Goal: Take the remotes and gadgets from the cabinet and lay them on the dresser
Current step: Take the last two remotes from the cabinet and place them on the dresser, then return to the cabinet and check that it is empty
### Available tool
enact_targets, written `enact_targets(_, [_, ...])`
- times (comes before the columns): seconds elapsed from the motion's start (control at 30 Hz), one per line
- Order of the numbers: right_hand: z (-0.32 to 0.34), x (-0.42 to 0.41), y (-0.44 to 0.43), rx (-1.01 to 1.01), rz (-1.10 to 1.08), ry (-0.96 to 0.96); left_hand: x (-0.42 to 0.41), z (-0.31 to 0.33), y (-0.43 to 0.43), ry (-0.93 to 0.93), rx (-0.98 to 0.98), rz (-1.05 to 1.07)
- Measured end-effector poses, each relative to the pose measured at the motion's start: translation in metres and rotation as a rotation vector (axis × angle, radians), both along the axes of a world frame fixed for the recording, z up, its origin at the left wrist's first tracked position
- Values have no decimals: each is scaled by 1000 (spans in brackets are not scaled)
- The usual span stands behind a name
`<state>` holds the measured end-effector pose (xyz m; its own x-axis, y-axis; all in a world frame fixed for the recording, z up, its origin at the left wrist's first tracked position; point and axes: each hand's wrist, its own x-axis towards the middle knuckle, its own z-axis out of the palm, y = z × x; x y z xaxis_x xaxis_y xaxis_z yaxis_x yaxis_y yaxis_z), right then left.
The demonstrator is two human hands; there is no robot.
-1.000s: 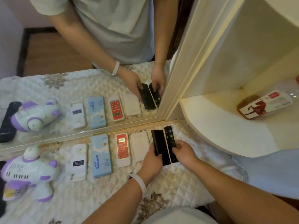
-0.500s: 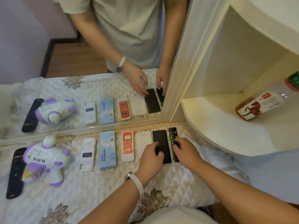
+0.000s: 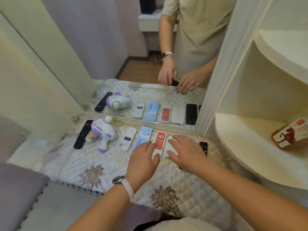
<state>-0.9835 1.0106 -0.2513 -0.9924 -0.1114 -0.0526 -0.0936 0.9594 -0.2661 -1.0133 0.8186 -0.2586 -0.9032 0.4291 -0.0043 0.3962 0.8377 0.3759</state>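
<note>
Cabinet shelf [image 3: 250, 144] holds a labelled bottle [image 3: 290, 137] (lying down). Left hand [image 3: 143, 162] and right hand [image 3: 186, 152], fingers now spread and empty, have released the black remote [image 3: 203, 146].

Nothing readable so far. Dark print down the blue box [image 3: 144, 139], just beyond the left hand's [image 3: 143, 161] fingertips: too blurred to make out. White lines on a black sticker on the white remote [image 3: 128, 139], further left of that hand: illegible. Small display on the red remote [image 3: 160, 141], between left hand and right hand [image 3: 186, 153]: no digits legible. Red tag and red figure on the printed label [image 3: 290, 135], on the shelf [image 3: 241, 139] well right of the right hand: wording too small.
</note>
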Motion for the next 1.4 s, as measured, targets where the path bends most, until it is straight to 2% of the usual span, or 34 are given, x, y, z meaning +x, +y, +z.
enact_targets(0.23, [21,8,-61,42,394,183,75,35,-67,212,-175,201])
enact_targets(0.53, [58,49,-170,-33,755,330,183,83,-163,318,-272,556])
enact_targets(0.83, [100,107,-304,-45,1062,450,289,115,-264,371,-361,823])
enact_targets(1.4, [118,359,-649,-166,1488,513,593,116,-521,387,-386,1337])
